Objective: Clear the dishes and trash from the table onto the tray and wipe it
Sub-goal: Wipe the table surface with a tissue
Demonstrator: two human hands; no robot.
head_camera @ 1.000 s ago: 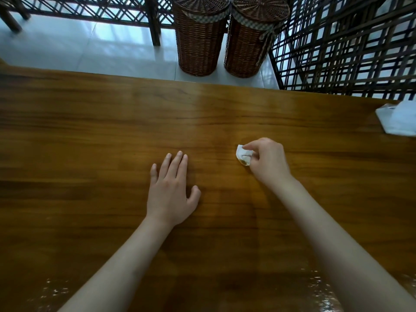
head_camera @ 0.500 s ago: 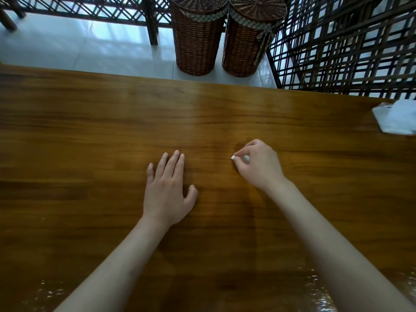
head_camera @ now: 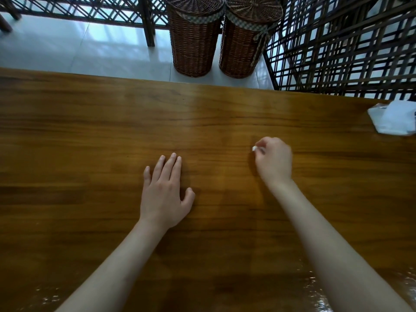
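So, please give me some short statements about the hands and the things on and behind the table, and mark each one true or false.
1. The left hand lies flat on the wooden table, fingers straight. True.
2. The right hand is open and holds nothing. False: its fingers are curled around a small white wad of tissue, of which only a tip shows.
3. A white tissue pack lies at the far right edge of the table. True.
4. Three wicker baskets stand on the table. False: two wicker baskets stand on the floor beyond it.
5. The two hands touch each other. False: they are apart, bare wood between them.
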